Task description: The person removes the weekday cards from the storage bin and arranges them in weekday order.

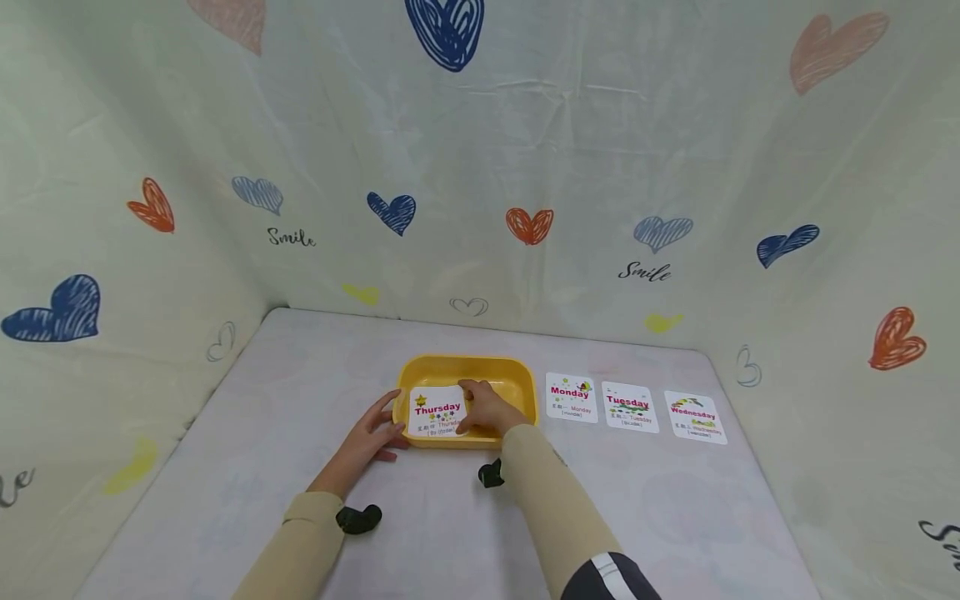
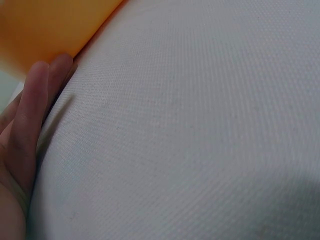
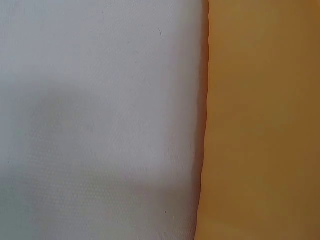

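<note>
A yellow tray (image 1: 517,379) sits on the table, and inside it a white card (image 1: 427,421) reads "Thursday" with a star and flowers. My right hand (image 1: 491,412) reaches into the tray and holds this card at its right side, one fingertip near the top corner and another near the bottom corner. My left hand (image 1: 371,433) touches the tray's near left corner with its fingers fairly straight. In the left wrist view, extended fingers (image 2: 32,105) rest against the tray's outer wall (image 2: 45,25). The right wrist view shows the tray's side (image 3: 260,120), with the hand out of sight.
Right of the tray lie three cards in a row: Monday (image 1: 572,398), Tuesday (image 1: 630,407) and Wednesday (image 1: 696,417). A white cloth (image 1: 435,533) covers the table. Behind it hangs a curtain (image 1: 465,150) printed with hearts. Dark wrist pieces (image 1: 358,519) sit beside both sleeves.
</note>
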Available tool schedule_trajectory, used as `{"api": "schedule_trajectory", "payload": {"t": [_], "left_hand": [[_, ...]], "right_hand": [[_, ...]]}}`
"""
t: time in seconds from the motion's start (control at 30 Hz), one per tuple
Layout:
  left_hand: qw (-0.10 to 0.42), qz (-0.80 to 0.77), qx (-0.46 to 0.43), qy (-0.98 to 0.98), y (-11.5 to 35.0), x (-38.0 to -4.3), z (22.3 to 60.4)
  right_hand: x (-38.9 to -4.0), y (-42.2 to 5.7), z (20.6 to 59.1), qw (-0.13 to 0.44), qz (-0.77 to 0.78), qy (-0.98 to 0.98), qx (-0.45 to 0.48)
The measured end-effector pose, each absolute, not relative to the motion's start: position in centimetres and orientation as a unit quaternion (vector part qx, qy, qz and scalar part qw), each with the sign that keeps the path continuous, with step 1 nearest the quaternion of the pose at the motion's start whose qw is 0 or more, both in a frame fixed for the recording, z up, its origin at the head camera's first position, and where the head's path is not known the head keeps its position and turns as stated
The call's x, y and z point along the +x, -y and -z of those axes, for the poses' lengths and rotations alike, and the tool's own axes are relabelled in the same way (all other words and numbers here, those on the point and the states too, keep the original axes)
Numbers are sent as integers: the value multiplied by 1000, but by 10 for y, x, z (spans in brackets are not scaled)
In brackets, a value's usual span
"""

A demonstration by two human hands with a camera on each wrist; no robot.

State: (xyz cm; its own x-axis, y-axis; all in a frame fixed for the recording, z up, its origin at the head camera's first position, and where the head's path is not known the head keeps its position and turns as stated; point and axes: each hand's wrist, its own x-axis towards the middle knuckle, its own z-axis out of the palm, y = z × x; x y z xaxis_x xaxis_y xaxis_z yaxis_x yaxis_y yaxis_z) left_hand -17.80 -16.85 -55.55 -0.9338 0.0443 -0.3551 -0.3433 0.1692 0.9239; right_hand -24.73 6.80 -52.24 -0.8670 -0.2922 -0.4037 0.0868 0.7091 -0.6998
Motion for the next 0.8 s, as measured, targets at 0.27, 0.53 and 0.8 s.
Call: {"api": "schedule_trajectory", "payload": {"t": [0.27, 0.53, 0.8], "left_hand": [[153, -635, -105, -750, 168, -179, 557], [149, -636, -104, -750, 167, -177, 555], [148, -635, -97, -752, 168, -178, 556]], "right_hand": [[-250, -68, 528, 243, 400, -883, -44], [-256, -66, 533, 227, 418, -879, -39], [-262, -66, 543, 218, 439, -871, -19]]}}
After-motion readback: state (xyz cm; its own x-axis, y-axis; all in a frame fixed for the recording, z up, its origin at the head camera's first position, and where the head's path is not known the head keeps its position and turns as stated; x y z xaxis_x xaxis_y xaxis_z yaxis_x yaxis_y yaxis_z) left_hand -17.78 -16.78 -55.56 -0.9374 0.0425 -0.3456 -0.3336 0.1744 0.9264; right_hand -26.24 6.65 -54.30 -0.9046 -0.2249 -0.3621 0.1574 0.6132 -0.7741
